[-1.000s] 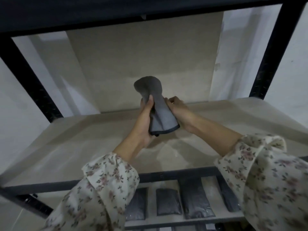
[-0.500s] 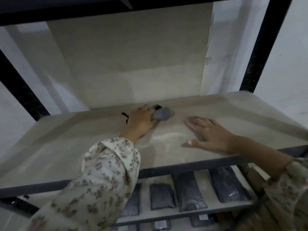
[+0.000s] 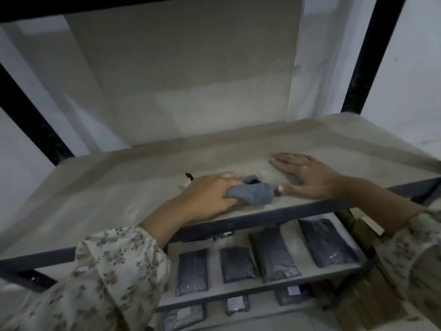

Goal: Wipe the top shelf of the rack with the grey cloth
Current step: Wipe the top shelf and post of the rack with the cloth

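The grey cloth (image 3: 253, 193) is bunched up on the beige top shelf (image 3: 107, 187) of the black-framed rack, close to the shelf's front edge. My left hand (image 3: 210, 192) grips the cloth from the left and presses it onto the board. My right hand (image 3: 307, 175) lies flat on the shelf just right of the cloth, fingers spread, thumb tip touching the cloth's right end. Both floral sleeves reach in from the bottom.
A black front rail (image 3: 250, 223) borders the shelf. Black uprights stand at back left (image 3: 31, 115) and back right (image 3: 362, 56). A lower shelf holds several dark flat packets (image 3: 272, 254). A small dark mark (image 3: 189, 176) sits behind my left hand. White walls surround the rack.
The cloth went from being held up in both hands to lying on the shelf. My left hand has dragged it from the back toward the front edge. My right hand stays flat on the board.
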Motion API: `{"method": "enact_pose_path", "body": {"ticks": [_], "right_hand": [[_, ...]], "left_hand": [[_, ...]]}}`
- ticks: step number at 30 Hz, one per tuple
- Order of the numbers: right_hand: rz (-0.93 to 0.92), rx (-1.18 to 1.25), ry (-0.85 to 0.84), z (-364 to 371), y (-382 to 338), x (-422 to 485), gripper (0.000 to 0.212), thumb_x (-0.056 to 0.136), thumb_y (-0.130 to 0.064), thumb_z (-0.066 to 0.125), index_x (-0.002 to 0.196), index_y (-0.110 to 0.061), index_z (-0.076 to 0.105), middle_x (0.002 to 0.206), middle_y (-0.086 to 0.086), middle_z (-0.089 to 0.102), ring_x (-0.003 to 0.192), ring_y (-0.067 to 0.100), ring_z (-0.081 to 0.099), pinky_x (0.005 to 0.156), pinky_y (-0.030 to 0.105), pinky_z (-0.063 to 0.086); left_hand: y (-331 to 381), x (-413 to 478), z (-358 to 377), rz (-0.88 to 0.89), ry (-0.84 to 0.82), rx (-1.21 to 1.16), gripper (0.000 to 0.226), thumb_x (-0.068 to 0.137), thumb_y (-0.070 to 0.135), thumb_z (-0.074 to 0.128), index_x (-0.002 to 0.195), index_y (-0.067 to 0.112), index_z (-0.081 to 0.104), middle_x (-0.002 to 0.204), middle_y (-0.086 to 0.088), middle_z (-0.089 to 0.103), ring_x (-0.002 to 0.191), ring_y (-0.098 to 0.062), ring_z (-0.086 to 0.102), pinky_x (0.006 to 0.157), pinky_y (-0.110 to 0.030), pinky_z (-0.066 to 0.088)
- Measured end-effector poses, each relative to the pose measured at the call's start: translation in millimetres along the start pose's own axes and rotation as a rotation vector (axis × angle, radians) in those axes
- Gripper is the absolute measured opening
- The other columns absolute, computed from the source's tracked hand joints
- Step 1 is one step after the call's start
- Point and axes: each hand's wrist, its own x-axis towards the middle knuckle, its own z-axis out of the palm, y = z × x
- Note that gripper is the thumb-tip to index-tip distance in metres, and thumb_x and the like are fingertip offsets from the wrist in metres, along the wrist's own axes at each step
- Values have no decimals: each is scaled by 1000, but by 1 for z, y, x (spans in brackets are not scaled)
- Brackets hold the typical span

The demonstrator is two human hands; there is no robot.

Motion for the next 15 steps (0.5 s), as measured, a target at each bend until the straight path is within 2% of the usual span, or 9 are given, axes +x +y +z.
{"method": "enact_pose_path", "body": {"ticks": [2, 5, 7, 9, 12, 15], "right_hand": [[-5, 11, 8, 1, -3, -5, 110, 55, -93, -3, 148, -34, 4, 159, -9, 4, 144, 8, 4, 110, 24, 2], [15, 15, 54, 2, -4, -7, 109, 56, -93, -2, 148, -34, 8, 158, -9, 10, 144, 11, 9, 112, 26, 6], [29, 15, 68, 3, -3, -6, 110, 57, -93, -2, 148, -32, 9, 158, -9, 11, 144, 12, 10, 114, 28, 7], [48, 21, 72, 3, -1, -4, 112, 56, -93, -5, 148, -30, 9, 158, -9, 11, 144, 12, 10, 114, 28, 8], [54, 19, 68, 4, 4, -2, 113, 55, -92, -9, 148, -29, 9, 158, -8, 10, 144, 12, 11, 115, 29, 9], [44, 29, 72, 5, 6, -1, 116, 55, -90, -13, 148, -26, 11, 158, -4, 13, 144, 13, 13, 114, 29, 11]], "left_hand": [[-8, 5, -13, -6, 45, -87, 26, 89, 39, 56, 110, 25, 62, 93, 11, 49, 88, -12, 52, 70, -27, 37], [-28, 40, -26, -97, 239, -119, 43, 83, 48, 49, 111, 18, 61, 96, -3, 55, 89, -22, 56, 72, -29, 41], [-39, 70, -22, -234, 211, -19, 44, 89, 47, 46, 121, 19, 54, 105, -11, 55, 95, -28, 56, 77, -32, 43], [-46, 91, -8, -300, 154, 80, 38, 92, 42, 48, 122, 20, 53, 112, -14, 54, 101, -31, 56, 81, -34, 44], [-45, 100, 12, -284, 147, 149, 32, 92, 35, 48, 118, 18, 57, 113, -12, 55, 103, -32, 56, 78, -34, 42], [-28, 87, 16, -213, 122, 95, 36, 93, 27, 48, 127, 15, 53, 113, -13, 55, 99, -31, 57, 70, -31, 39]]}}
